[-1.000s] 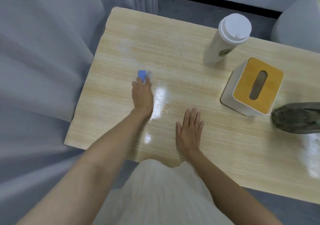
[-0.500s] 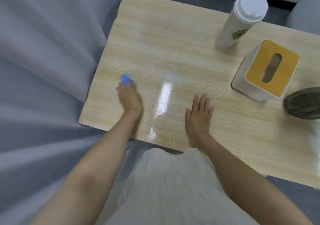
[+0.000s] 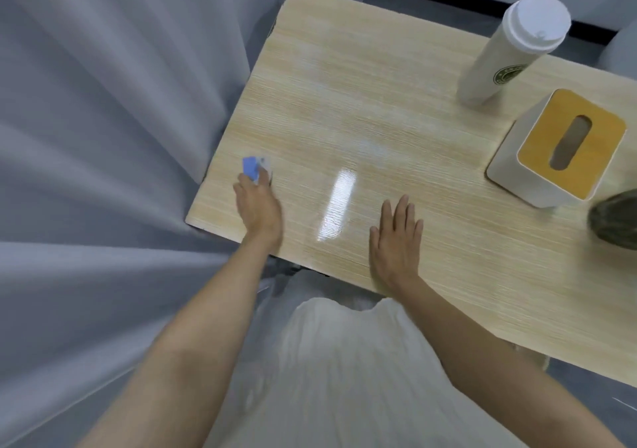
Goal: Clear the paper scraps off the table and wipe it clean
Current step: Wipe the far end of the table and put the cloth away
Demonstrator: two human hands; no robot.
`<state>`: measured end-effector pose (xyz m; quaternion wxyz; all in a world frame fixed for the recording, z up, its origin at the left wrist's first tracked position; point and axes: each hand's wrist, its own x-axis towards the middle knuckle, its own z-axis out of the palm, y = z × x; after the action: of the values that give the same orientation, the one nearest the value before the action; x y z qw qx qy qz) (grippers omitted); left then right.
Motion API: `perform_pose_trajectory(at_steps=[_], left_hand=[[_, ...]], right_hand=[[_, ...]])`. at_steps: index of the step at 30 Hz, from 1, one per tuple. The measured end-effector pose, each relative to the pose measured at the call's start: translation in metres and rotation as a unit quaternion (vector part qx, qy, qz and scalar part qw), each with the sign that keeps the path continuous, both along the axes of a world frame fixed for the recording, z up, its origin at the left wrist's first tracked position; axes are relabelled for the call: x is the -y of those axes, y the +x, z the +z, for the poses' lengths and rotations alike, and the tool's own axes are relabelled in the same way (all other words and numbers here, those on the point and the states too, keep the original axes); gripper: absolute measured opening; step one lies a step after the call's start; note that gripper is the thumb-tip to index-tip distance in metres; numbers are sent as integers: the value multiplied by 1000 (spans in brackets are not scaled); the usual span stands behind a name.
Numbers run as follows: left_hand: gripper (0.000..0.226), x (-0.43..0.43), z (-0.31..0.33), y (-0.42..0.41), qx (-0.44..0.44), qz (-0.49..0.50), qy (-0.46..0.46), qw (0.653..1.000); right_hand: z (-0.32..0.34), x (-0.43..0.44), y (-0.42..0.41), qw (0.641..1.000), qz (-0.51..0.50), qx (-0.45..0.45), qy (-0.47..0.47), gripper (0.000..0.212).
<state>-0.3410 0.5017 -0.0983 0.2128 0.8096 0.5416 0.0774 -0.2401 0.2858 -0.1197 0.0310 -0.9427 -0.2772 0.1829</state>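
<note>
Table point(image 3: 396, 79) was wood-grain and no paper scraps showed on it; the wiping step looked underway. Tissue box point(image 3: 555, 148) sat near the right edge, with the lidded cup point(image 3: 510, 48) just behind it toward the far edge. Right hand point(image 3: 396, 241) lay flat with fingers spread, by the near edge. Left hand point(image 3: 258, 206) was at the near-left corner, pressed closed over a small blue wipe point(image 3: 251, 169) that touched the tabletop. Risks: the wipe was small, so strokes could miss strips; working this close to the corner, it could slip off the left edge; a wide sweep right might knock the tall cup over.
</note>
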Motion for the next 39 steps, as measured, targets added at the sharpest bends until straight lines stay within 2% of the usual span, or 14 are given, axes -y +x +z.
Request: perform_pose_trajectory(at_steps=[2,5,7,9,13,16,19,21,26,29,31,33,35,39], left_hand=[[45,45,1,5,19,-231,9,973],[64,45,-9,-25,-10,-490,44,871],[45,9,-11,-54,-19,-406,31,913],[36,-37,-11,-87,-41,-170,20,984],[39,-52,-10,-89,-7,91,-4,996],[63,18,-9,-59,-7,-122,-3,993],[70,43,-14,-66,-10,-377,40,925],[41,18,-8,-82,-25,-348,-21,937],[43,-25,-14,-99,-53,25,52,997],[16,55,4,-59,9,-35,-31,999],[18,106,7,-42,61,-201,-38,977],[48,131,-2,-39,-3,-454,25,891],[65,104,-21,-43,-7,-523,105,846],[67,12,-18,-60,-37,-307,89,947]], right_hand=[[0,-6,-4,1000,29,3,-7,56],[1,-13,-5,999,51,1,-9,56],[2,-13,-5,999,42,-1,-13,56],[2,-11,-6,999,32,1,-17,56],[1,-5,-12,999,21,-3,-30,57],[1,-3,-19,999,15,-10,-28,58],[1,-2,-25,1000,17,-12,-23,58],[1,2,-27,1000,17,-7,-21,58],[-1,23,-33,999,20,3,-28,57],[0,33,-34,1000,4,4,-27,57],[2,40,-32,1000,-9,4,-24,57],[5,47,-26,1000,-26,4,-16,56],[8,55,-18,999,-43,2,-9,56],[8,68,-11,997,-79,-10,0,56]])
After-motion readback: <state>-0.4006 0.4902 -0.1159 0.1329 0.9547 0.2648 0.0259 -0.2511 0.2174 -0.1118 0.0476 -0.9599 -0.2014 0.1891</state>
